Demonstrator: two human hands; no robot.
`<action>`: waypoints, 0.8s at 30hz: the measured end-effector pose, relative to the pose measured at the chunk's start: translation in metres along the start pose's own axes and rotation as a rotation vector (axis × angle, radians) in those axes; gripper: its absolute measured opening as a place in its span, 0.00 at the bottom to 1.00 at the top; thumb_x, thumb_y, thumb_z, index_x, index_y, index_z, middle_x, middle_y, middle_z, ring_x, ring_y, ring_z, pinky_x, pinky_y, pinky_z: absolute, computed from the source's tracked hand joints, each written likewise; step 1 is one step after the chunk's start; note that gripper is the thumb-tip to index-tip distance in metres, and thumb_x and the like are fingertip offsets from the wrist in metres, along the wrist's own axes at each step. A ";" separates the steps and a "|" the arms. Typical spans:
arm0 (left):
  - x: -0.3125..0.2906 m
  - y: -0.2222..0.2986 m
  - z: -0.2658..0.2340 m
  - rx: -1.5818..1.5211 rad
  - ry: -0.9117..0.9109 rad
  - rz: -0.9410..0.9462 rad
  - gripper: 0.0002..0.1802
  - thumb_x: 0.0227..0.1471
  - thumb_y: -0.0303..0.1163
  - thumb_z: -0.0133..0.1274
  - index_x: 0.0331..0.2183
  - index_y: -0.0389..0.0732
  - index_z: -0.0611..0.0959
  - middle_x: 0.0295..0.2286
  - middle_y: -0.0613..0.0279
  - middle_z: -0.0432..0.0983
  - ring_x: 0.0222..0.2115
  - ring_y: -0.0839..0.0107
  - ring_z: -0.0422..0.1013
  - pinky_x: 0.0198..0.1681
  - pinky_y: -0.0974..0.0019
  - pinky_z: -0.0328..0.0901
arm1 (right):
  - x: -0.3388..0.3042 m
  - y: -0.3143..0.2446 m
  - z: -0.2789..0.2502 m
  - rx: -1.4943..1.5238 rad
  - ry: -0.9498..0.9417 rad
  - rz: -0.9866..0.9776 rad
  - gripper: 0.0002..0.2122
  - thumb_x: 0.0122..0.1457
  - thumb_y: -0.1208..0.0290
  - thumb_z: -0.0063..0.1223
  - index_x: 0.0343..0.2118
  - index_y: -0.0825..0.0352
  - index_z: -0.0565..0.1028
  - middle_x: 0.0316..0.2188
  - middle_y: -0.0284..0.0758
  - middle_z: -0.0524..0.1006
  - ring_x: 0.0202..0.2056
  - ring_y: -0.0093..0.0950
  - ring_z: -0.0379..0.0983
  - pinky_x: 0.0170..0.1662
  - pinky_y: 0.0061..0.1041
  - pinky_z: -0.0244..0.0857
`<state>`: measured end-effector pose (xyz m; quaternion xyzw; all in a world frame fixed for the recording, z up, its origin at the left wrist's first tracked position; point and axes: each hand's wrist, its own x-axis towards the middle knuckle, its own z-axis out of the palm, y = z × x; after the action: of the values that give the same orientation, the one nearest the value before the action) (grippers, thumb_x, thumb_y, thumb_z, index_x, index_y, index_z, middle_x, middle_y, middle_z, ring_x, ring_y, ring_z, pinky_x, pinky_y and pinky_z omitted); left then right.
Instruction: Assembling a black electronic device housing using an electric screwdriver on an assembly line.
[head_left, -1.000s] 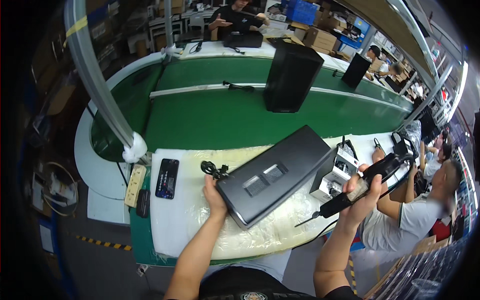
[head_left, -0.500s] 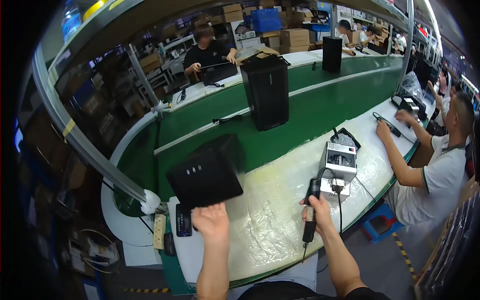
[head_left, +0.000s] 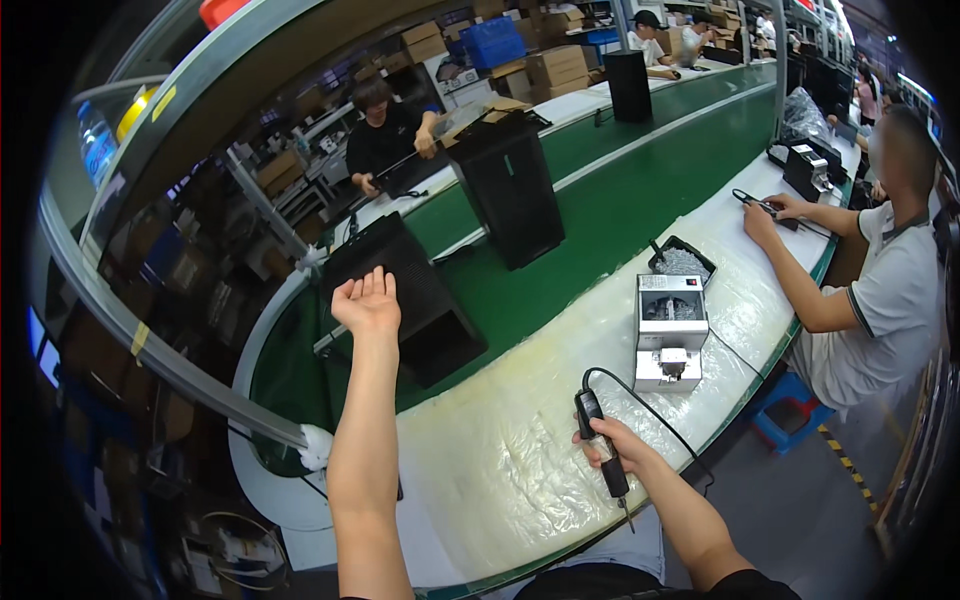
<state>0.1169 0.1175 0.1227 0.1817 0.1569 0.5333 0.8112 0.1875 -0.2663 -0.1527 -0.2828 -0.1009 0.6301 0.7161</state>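
Note:
My left hand [head_left: 370,302] is stretched out palm up with its fingers extended, in front of a black box-shaped cabinet [head_left: 432,325]. Whether the fingertips touch the cabinet I cannot tell. The cabinet sits on the green conveyor belt [head_left: 610,200] at the left. In my right hand [head_left: 618,448] is a black electric screwdriver [head_left: 590,408], its thin bit pointing down over the front edge of the bench [head_left: 480,470]. A black cable loops from the screwdriver's top end.
A silver screw feeder [head_left: 668,310] stands right of centre, a black tray of small screws [head_left: 684,262] behind it. Farther along the belt is a tall black cabinet [head_left: 508,195]. One person sits at the right, another works across the belt. A metal post [head_left: 150,330] rises at the left.
The cabinet at the left has swung from a tilted, blurred pose onto the belt. My left hand has moved forward and left. The screwdriver has shifted slightly left and down; the view has turned.

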 end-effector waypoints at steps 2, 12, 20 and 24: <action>0.002 -0.008 -0.003 0.057 -0.038 0.018 0.34 0.50 0.32 0.43 0.57 0.31 0.59 0.64 0.49 0.49 0.64 0.52 0.52 0.66 0.48 0.45 | 0.002 0.000 -0.004 -0.012 0.007 -0.002 0.22 0.64 0.60 0.49 0.56 0.65 0.61 0.39 0.41 0.74 0.20 0.24 0.66 0.22 0.28 0.65; -0.074 -0.072 -0.205 0.990 -0.323 0.143 0.07 0.55 0.24 0.42 0.31 0.39 0.77 0.20 0.63 0.72 0.15 0.79 0.65 0.17 0.74 0.59 | -0.003 -0.005 0.016 -0.165 0.156 -0.018 0.17 0.64 0.61 0.50 0.49 0.65 0.62 0.38 0.41 0.76 0.19 0.26 0.69 0.20 0.27 0.67; -0.140 -0.095 -0.290 1.295 -0.260 0.215 0.11 0.56 0.21 0.43 0.32 0.32 0.81 0.24 0.59 0.78 0.24 0.74 0.73 0.31 0.70 0.69 | 0.036 -0.092 0.043 -1.720 0.575 -0.028 0.25 0.54 0.65 0.59 0.49 0.79 0.66 0.40 0.53 0.74 0.33 0.49 0.75 0.41 0.38 0.72; -0.139 -0.088 -0.294 1.195 -0.179 0.156 0.11 0.56 0.21 0.43 0.33 0.31 0.81 0.25 0.58 0.78 0.26 0.74 0.74 0.32 0.71 0.69 | 0.075 -0.056 0.080 -2.025 0.700 -0.810 0.26 0.53 0.69 0.58 0.50 0.80 0.65 0.48 0.57 0.69 0.51 0.51 0.65 0.56 0.42 0.61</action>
<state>0.0032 -0.0058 -0.1693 0.6606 0.3466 0.3934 0.5374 0.2089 -0.1750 -0.0733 -0.8363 -0.4408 -0.1305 0.2988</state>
